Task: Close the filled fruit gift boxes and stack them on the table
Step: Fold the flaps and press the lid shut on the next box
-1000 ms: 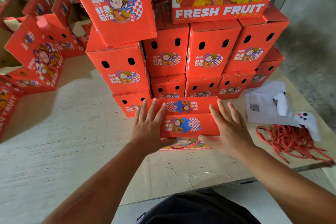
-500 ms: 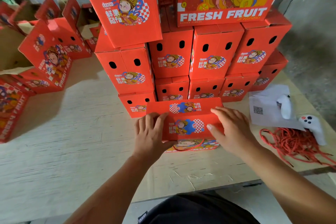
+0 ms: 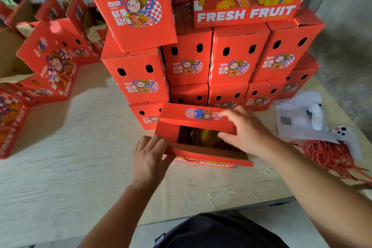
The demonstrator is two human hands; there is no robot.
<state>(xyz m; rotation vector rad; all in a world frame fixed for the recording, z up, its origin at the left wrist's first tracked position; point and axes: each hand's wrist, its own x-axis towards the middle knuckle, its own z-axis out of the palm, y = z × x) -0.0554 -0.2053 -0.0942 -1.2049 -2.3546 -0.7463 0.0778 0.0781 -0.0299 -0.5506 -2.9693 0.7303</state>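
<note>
Box (image 3: pixel 201 147) sits just ahead of both hands, long axis L-R; left hand (image 3: pixel 150 159) steadies its near-left corner, fingers relaxed, right hand (image 3: pixel 244 131) grips far flap (image 3: pixel 196 116), nearer

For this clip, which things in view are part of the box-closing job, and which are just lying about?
Job:
open box, fruit showing inside
its far flap
left hand on the box's left end
right hand at the flap
stack of closed boxes

Lying about:
red cord
white controllers
paper
</note>
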